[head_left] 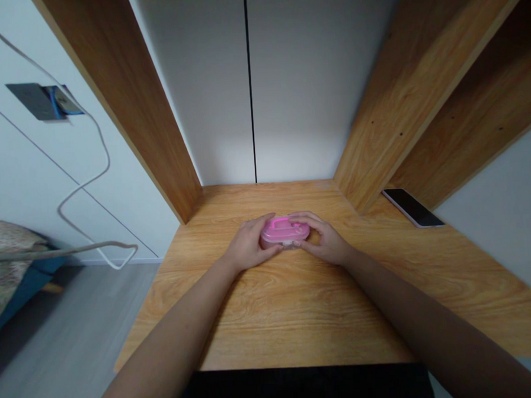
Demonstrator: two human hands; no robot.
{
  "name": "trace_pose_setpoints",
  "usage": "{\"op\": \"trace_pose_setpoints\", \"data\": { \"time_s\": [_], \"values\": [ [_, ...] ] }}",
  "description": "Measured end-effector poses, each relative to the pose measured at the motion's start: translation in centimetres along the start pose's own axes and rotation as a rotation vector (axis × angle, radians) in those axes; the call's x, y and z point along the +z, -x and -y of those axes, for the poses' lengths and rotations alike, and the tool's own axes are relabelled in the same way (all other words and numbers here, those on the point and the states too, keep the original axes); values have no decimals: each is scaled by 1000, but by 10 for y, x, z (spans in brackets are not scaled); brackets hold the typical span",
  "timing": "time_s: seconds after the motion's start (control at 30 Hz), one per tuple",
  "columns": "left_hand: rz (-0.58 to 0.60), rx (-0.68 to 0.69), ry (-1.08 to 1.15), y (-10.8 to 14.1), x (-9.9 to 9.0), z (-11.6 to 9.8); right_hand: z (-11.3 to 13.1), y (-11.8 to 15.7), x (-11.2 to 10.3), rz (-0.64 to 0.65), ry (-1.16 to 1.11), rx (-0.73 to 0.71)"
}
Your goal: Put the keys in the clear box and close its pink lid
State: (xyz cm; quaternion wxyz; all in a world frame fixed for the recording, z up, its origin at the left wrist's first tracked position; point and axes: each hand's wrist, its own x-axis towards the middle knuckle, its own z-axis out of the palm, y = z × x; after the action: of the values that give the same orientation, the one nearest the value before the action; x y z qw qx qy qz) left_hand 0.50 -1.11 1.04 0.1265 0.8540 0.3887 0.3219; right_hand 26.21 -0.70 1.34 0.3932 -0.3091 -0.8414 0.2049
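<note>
A small pink plastic box (285, 232) with a lid and a moulded handle on top sits on the wooden desk (298, 310). Its lower part looks clear, and a pale clasp shows at the front. My left hand (251, 242) curves around the box's left side, thumb along the front and fingers at the back. From the right, my right hand (323, 239) grips it too, thumb near the clasp and fingers over the lid's far edge. What lies inside the box I cannot make out.
A phone (412, 207) with a dark screen lies at the right by the wooden shelf upright (420, 90). Another wooden panel (122, 105) stands at the left. A white cable (104, 142) hangs beside a wall socket (67, 101). A patterned cloth (6, 260) is at far left.
</note>
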Motion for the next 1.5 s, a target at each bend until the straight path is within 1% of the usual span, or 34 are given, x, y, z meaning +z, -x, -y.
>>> {"op": "trace_pose_setpoints", "data": {
  "time_s": [0.43, 0.7, 0.9, 1.03, 1.33, 1.5],
  "values": [
    [0, -4, 0, 0, 1, 1, 1, 1, 1, -7, 29, 1],
    [-20, 15, 25, 2, 1, 1, 7, 0, 5, -38, 110, 12],
    [-46, -2, 15, 2, 3, 1, 12, 0, 7, -42, 157, 13],
    [-54, -11, 3, 1, 2, 1, 9, 0, 7, -46, 171, 16],
    [-29, -48, -8, 1, -2, 2, 3, 2, 6, -15, 162, 27],
    [-35, -37, -20, 0, -2, 2, 1, 2, 6, -6, 158, 33]
  ]
}}
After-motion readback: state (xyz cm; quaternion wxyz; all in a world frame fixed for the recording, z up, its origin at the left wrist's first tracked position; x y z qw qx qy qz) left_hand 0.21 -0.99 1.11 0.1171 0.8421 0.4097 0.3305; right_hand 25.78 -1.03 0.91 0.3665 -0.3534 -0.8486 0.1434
